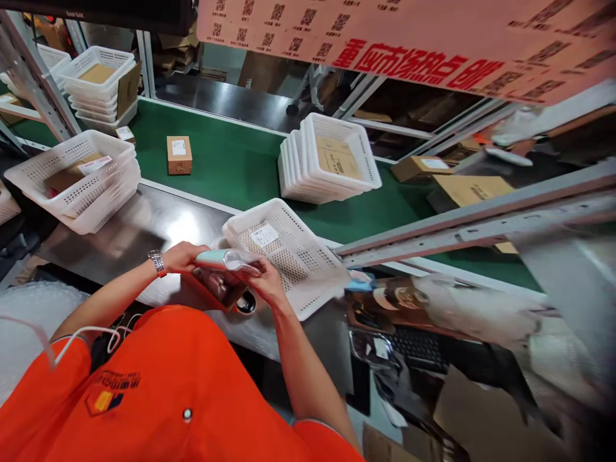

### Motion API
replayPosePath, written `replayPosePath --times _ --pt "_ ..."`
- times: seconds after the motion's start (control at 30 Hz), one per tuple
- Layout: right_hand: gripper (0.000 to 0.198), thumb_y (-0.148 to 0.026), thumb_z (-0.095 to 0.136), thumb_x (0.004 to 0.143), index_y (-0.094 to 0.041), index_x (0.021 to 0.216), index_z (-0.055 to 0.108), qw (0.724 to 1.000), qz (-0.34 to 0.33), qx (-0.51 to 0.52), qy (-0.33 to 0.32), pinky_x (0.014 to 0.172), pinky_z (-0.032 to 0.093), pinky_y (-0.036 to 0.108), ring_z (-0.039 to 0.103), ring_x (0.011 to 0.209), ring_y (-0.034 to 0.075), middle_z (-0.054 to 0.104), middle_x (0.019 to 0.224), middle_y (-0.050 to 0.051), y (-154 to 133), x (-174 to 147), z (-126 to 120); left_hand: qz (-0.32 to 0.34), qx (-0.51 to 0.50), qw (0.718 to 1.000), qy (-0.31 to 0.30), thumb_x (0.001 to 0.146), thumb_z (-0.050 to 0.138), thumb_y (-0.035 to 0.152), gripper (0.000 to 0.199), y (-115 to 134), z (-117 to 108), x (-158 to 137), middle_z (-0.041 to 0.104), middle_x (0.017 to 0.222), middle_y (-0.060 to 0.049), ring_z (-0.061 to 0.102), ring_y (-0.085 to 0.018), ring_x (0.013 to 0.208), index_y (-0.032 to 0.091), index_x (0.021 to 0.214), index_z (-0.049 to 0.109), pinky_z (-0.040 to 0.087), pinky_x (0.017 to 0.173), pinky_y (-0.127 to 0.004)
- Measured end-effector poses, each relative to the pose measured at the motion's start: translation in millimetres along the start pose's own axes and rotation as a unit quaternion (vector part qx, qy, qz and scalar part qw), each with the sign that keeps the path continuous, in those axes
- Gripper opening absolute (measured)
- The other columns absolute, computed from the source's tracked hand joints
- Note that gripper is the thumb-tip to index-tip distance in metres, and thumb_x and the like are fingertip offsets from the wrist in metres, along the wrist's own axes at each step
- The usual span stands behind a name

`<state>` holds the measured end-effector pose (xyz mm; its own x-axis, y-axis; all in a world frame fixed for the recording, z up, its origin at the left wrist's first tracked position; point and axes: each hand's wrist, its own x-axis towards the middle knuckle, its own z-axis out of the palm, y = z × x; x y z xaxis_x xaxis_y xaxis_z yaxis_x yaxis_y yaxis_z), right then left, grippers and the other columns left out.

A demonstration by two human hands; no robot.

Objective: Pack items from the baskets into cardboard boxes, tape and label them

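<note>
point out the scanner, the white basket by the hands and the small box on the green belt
scanner [226, 260], head view, on its pale body
white basket [308, 273], head view, on its perforated floor
small box [179, 154], head view, on its top face

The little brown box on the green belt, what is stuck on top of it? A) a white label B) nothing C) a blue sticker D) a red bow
A: the small cardboard box lying alone on the green conveyor belt shows a white label on its top face, with no bow or blue sticker on it.
</note>
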<state>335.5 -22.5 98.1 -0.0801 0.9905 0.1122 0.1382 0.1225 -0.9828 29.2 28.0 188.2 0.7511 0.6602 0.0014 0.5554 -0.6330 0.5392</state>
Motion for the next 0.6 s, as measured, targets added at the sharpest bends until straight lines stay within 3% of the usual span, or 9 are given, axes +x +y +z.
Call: replayPosePath --times 0.07,0.13,0.2,0.33,0.47,0.6 --pt "0.046 -0.035 0.084 0.08 -0.021 0.123 0.077 0.998 -0.024 -0.052 -0.008 0.102 0.064 0.052 0.077 0.112 0.03 0.083 0.12 0.013 17 -15 -4 -0.003 0.082 0.995 -0.061 0.087 0.068 0.008 0.04 5 3 -2 0.083 0.107 -0.004 0.077 -0.023 0.095 0.021 0.124 0.077 0.05 0.08 -0.026" --pt "0.029 -0.028 0.077 0.081 -0.023 0.11 0.082 0.991 -0.067 -0.117 -0.025 0.114 0.057 0.059 0.071 0.128 0.033 0.082 0.126 0.014 36 -29 -5 -0.004 0.148 0.983 -0.105 0.092 0.066 0.008 0.038 13 14 -1 0.084 0.106 -0.006 0.077 -0.023 0.094 0.023 0.125 0.078 0.048 0.076 -0.027" --pt "0.025 -0.022 0.072 0.08 -0.025 0.102 0.084 0.976 -0.106 -0.188 -0.033 0.121 0.051 0.065 0.063 0.141 0.035 0.079 0.135 0.013 53 -40 -3 0.004 0.203 0.969 -0.144 0.096 0.062 0.006 0.036 21 26 2 0.083 0.102 -0.007 0.076 -0.023 0.09 0.022 0.124 0.078 0.046 0.073 -0.028" --pt "0.046 -0.016 0.064 0.084 -0.023 0.126 0.083 0.945 -0.146 -0.293 -0.02 0.122 0.049 0.068 0.053 0.152 0.037 0.065 0.156 0.017 60 -52 0 0.009 0.266 0.949 -0.169 0.105 0.055 0.009 0.031 29 42 4 0.082 0.105 -0.01 0.074 -0.023 0.086 0.018 0.127 0.076 0.046 0.07 -0.029" --pt "0.053 -0.015 0.063 0.09 -0.016 0.142 0.075 0.902 -0.155 -0.399 -0.053 0.116 0.055 0.056 0.062 0.138 0.036 0.071 0.145 0.02 36 -54 6 0.01 0.299 0.942 -0.15 0.11 0.052 0.012 0.03 31 46 9 0.08 0.112 -0.013 0.074 -0.024 0.094 0.015 0.131 0.073 0.048 0.073 -0.029" --pt "0.045 -0.017 0.061 0.095 -0.017 0.136 0.079 0.867 -0.073 -0.466 -0.162 0.105 0.059 0.046 0.073 0.118 0.033 0.082 0.126 0.016 11 -44 17 0.002 0.302 0.938 -0.173 0.111 0.052 0.013 0.029 27 51 17 0.082 0.104 -0.015 0.075 -0.025 0.089 0.014 0.127 0.075 0.049 0.072 -0.03"
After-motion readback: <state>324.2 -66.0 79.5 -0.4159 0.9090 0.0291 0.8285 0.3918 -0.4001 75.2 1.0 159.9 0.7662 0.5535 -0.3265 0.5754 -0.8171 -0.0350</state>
